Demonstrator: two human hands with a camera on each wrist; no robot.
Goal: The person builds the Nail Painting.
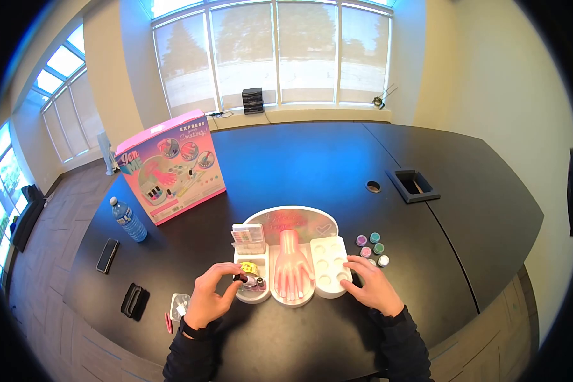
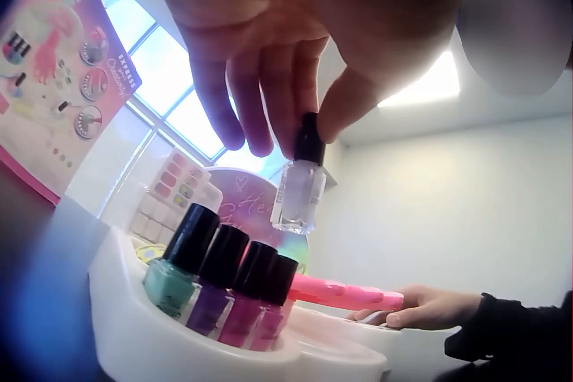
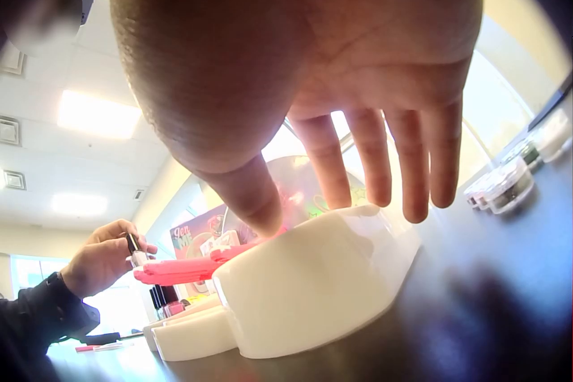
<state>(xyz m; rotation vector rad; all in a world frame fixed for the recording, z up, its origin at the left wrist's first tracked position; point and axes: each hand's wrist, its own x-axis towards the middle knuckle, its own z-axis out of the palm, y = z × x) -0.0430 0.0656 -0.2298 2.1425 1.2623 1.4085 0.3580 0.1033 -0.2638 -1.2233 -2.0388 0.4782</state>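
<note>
My left hand (image 1: 214, 297) pinches the black cap of a clear polish bottle (image 2: 299, 192) between thumb and fingertips, above the left compartment of the white station (image 2: 134, 346). Several black-capped bottles stand there, among them a teal one (image 2: 169, 285) and a purple one (image 2: 211, 303). A pink model hand (image 1: 291, 270) lies in the station's middle. My right hand (image 1: 377, 290) rests with relaxed fingers on the white tray with round wells (image 1: 328, 247) at the station's right; in the right wrist view its thumb and fingers lie along the white edge.
Small glitter jars (image 1: 366, 252) stand right of the station. At the left are a pink box (image 1: 172, 169), a water bottle (image 1: 128, 221), a phone (image 1: 107, 256), a black case (image 1: 134, 302) and a small clear container (image 1: 179, 307). A table socket opening (image 1: 414, 186) lies at the back right.
</note>
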